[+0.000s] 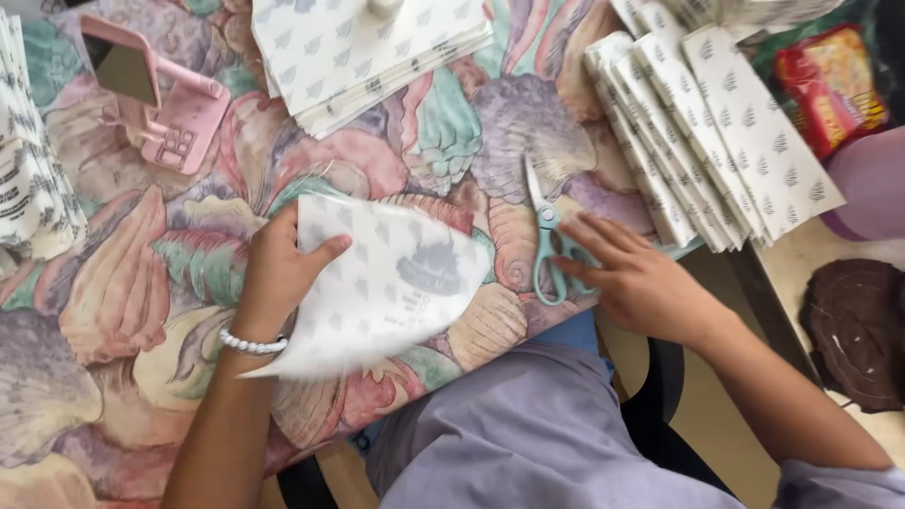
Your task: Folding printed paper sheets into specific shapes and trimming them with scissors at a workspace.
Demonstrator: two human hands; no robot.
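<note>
2 hands work over the shell-patterned tablecloth [113,283]: the left hand [278,273] pinches a printed paper sheet [382,287] at its left edge; it looks light, floppy, easily creased. Rightward, the right hand [636,278] rests with fingers spread on the teal scissors [547,240], not gripping them.

Teal scissors [548,247], white grey-leaf-print paper [382,287], pastel shell-pattern tablecloth [123,311], pink phone stand [160,94].

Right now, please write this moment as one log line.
left hand: holds patterned paper sheet | right hand: on teal scissors | surface: shell-print tablecloth | nearby: folded paper stack
</note>
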